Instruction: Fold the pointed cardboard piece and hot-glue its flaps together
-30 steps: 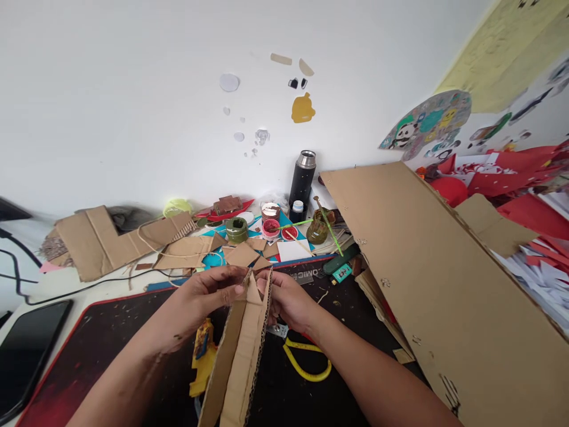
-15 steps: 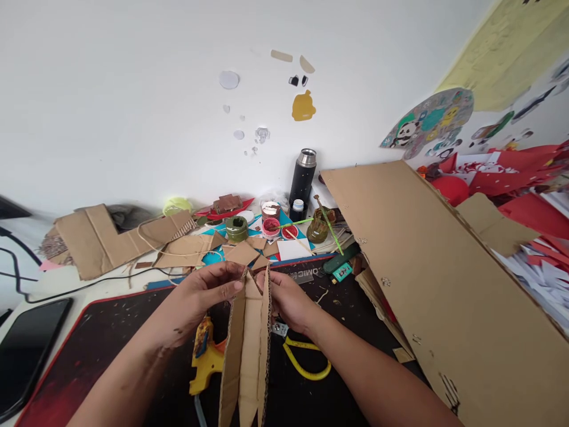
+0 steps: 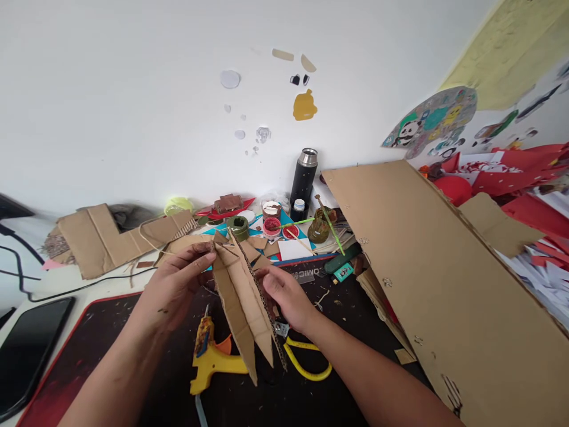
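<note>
Between my hands is a folded cardboard boat-shaped piece (image 3: 246, 290), with two upright side walls, a flat floor strip and pointed ends. My left hand (image 3: 180, 279) pinches the far tip of its left wall between thumb and fingers. On the other side, my right hand (image 3: 287, 293) grips the right wall, the thumb showing and the other fingertips partly hidden behind the cardboard. Below the piece lies a yellow hot glue gun (image 3: 208, 356), its grip partly covered. Yellow-handled scissors (image 3: 311, 367) rest under my right wrist, their blades mostly hidden.
A large cardboard sheet (image 3: 427, 255) leans along the right side. At the back stand paint pots (image 3: 272, 226), a black flask (image 3: 304, 178) and a jar with a brush (image 3: 317, 228). Cardboard scraps (image 3: 89, 237) lie left, near a phone (image 3: 33, 350) and a black cable.
The cardboard piece has swung, its far end leftward and its near end rightward and up. My left hand has moved left with it; more of the glue gun now shows.
</note>
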The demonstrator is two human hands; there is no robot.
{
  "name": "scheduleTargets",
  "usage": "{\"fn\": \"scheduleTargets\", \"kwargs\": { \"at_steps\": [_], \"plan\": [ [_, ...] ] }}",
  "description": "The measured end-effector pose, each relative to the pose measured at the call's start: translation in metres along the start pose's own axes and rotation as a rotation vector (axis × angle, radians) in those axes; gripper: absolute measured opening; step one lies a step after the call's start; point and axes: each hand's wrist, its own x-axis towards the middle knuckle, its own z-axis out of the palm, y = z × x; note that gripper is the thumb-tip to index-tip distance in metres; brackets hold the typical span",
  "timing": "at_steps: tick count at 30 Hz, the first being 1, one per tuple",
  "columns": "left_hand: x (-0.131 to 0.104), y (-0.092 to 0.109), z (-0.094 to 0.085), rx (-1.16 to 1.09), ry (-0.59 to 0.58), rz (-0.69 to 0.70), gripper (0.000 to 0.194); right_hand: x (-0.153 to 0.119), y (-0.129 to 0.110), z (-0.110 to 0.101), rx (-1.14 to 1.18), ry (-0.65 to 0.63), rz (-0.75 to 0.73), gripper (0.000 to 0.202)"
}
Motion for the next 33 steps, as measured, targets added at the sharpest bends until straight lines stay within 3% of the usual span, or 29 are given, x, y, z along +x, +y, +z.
{"fn": "scheduleTargets", "kwargs": {
  "at_steps": [5, 15, 20, 25, 28, 33],
  "plan": [
    [0.003, 0.000, -0.001, 0.009, 0.030, 0.020, 0.040, -0.005, -0.004, 0.004, -0.159, -0.046, -0.073, 0.077],
    [0.005, -0.003, -0.001, 0.080, 0.024, 0.009, 0.044, -0.005, 0.005, 0.007, -0.313, -0.026, -0.042, 0.028],
    [-0.004, 0.002, 0.006, 0.116, -0.080, -0.002, 0.041, -0.005, 0.007, 0.008, -0.295, -0.006, -0.003, 0.027],
    [-0.014, 0.005, 0.013, 0.121, -0.075, 0.002, 0.043, -0.004, 0.004, 0.008, -0.250, -0.027, 0.027, 0.039],
    [-0.022, 0.006, 0.016, 0.154, -0.099, 0.026, 0.039, -0.004, 0.004, 0.007, -0.215, -0.095, 0.034, 0.047],
    [-0.038, 0.010, 0.022, 0.208, -0.233, 0.004, 0.035, -0.002, 0.009, 0.006, -0.178, -0.250, 0.057, 0.049]
  ]
}}
